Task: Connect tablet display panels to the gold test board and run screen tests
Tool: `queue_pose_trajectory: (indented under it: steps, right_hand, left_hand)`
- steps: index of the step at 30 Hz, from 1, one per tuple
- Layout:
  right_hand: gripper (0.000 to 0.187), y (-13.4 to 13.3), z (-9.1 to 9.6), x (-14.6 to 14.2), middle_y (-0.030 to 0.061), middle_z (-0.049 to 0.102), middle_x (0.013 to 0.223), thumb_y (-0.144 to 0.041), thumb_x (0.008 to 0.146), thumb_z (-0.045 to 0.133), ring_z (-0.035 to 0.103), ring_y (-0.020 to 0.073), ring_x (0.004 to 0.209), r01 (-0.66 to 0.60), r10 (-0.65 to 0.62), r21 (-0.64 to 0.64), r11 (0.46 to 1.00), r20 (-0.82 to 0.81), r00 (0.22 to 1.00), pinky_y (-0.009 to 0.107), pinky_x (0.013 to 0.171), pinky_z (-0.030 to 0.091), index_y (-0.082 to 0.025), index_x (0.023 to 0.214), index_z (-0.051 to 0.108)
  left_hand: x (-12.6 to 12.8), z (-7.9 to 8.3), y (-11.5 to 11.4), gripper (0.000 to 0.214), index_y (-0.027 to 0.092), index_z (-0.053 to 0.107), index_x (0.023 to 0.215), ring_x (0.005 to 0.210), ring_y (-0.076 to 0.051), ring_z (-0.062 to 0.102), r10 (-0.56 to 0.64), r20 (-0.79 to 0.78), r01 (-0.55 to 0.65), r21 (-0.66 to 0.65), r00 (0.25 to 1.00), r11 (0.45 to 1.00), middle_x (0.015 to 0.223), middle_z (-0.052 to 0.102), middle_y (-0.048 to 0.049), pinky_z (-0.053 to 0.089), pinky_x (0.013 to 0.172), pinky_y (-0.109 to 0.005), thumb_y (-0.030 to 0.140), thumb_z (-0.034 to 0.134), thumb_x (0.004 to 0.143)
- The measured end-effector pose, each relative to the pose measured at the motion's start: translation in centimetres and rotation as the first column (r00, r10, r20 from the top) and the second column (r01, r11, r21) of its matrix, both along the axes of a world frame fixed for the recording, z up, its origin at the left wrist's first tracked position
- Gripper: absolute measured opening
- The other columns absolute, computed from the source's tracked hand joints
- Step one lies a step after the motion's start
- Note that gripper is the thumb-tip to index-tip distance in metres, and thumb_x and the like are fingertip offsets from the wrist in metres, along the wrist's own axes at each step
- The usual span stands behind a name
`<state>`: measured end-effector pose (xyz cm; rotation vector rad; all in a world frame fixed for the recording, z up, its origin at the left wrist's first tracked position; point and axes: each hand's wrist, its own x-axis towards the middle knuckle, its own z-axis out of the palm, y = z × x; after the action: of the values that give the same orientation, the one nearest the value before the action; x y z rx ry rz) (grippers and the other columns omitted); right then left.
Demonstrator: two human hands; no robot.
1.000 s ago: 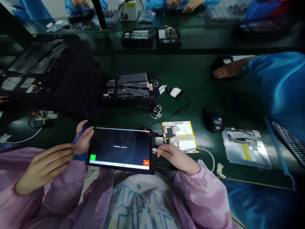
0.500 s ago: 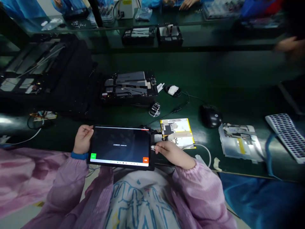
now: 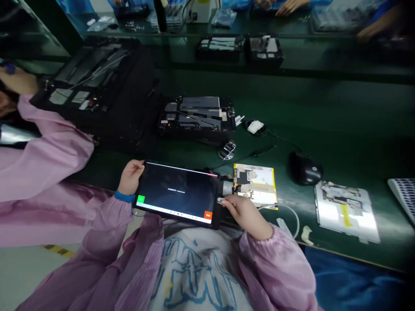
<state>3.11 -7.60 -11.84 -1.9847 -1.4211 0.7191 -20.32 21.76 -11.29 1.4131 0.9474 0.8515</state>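
Observation:
A black tablet [image 3: 177,194] with a lit dark screen, a green button at its lower left and an orange one at its lower right, is held over my lap at the bench's front edge. My left hand [image 3: 130,177] grips its left edge, fingers curled round it. My right hand [image 3: 243,212] is closed in a pinch on a white cable plug [image 3: 221,200] at the tablet's right edge. The white cable [image 3: 290,211] loops away to the right across the green bench [image 3: 324,121].
Behind the tablet lie an opened tablet chassis [image 3: 197,117], a yellow-edged battery board [image 3: 256,183], a black mouse [image 3: 304,169] and a silver back cover [image 3: 345,209]. Black trays [image 3: 97,82] sit at the left. A co-worker's pink sleeve [image 3: 45,147] reaches in at the left.
The co-worker's hand and blue pen near my left hand are gone, and the blue-sleeved person at the right has left. The view has shifted. My hands keep their hold.

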Motion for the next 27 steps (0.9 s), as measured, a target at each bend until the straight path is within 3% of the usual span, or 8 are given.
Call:
queue_pose_trajectory:
  steps: [8,18,23,27]
  right_hand:
    - [0.058,-0.1,-0.2,-0.8,0.0049,0.058,0.055,-0.049,0.100,0.015,0.055,0.0158,0.049,-0.023,0.013,0.030,0.999,0.303,0.953,0.026,0.050,0.031,-0.019,0.071,0.055]
    - [0.054,-0.2,0.1,-1.2,0.0059,0.061,0.060,-0.048,0.099,0.020,0.060,0.0182,0.054,-0.002,0.003,-0.004,1.000,0.322,0.947,0.028,0.052,0.037,-0.018,0.073,0.056]
    - [0.038,-0.6,0.8,-2.0,0.0084,0.066,0.077,-0.046,0.097,0.037,0.063,0.0199,0.067,0.099,-0.139,0.138,0.985,0.318,0.938,0.030,0.060,0.046,-0.017,0.088,0.061]
    - [0.026,-0.4,1.0,-2.3,0.0097,0.065,0.090,-0.035,0.095,0.045,0.061,0.0202,0.075,0.027,-0.138,0.247,0.969,0.445,0.885,0.033,0.065,0.048,-0.017,0.098,0.064]
  left_hand:
    - [-0.4,-0.5,0.2,0.034,0.018,0.052,0.067,0.063,-0.012,0.056,-0.060,0.028,0.059,0.028,0.998,0.998,0.082,0.066,-0.0027,0.042,0.056,-0.023,0.039,0.079,0.063]
    - [-0.3,-0.5,-0.3,0.034,0.018,0.049,0.068,0.066,-0.012,0.056,-0.097,0.049,0.096,0.015,0.994,0.995,0.081,0.064,-0.0019,0.043,0.059,-0.023,0.038,0.077,0.067]
    - [-0.4,-0.5,-0.4,0.036,0.018,0.047,0.069,0.064,-0.012,0.056,-0.085,0.086,0.090,-0.050,0.993,0.995,0.081,0.063,-0.0014,0.042,0.058,-0.023,0.037,0.077,0.065]
    - [-0.5,-0.6,-0.5,0.035,0.019,0.046,0.070,0.062,-0.011,0.055,-0.104,0.106,0.112,-0.069,0.989,0.991,0.081,0.063,-0.0009,0.042,0.057,-0.023,0.036,0.075,0.067]
